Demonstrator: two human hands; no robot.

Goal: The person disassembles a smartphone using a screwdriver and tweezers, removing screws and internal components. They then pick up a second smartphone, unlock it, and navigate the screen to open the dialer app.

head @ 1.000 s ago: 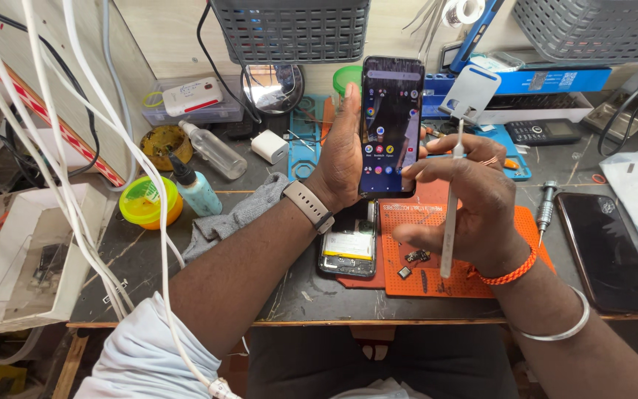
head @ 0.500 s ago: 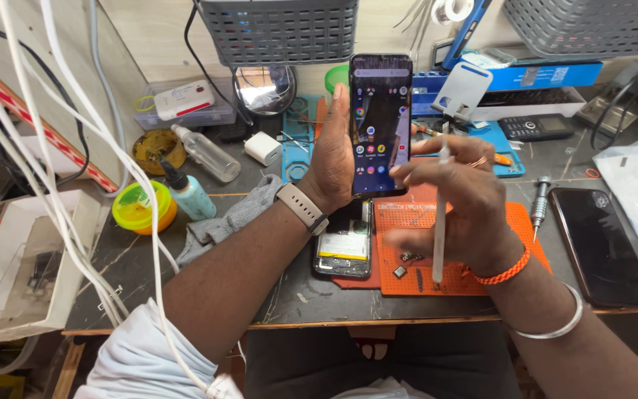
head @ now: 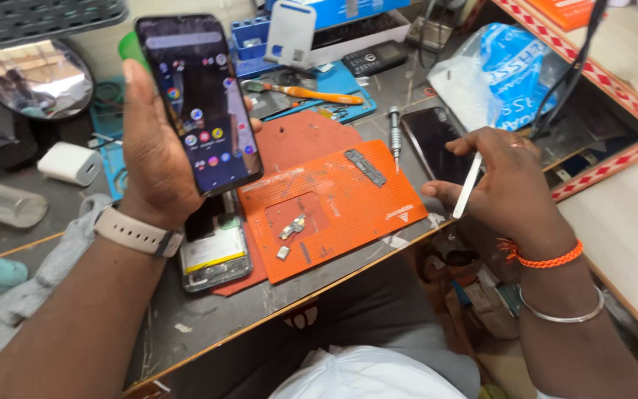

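Right hand (head: 507, 185) (gripping white stylus (head: 467, 186)) has left the phone (head: 199, 100).

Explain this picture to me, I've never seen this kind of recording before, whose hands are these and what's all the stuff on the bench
There is no machine here. The picture comes from a camera worn on a person's head, looking down at their own two bare hands over a cluttered workbench.

The left hand, with a pale watch on the wrist, holds up a phone whose screen is lit and shows app icons. The right hand, with an orange cord and a metal bangle on the wrist, holds a thin white tool in a light grip off to the side.

On the bench lies an orange mat with small metal parts on it. Beside it lies an opened phone with its insides showing, partly under the held one. Farther back are a screwdriver, a dark phone, a white charger and a round mirror.
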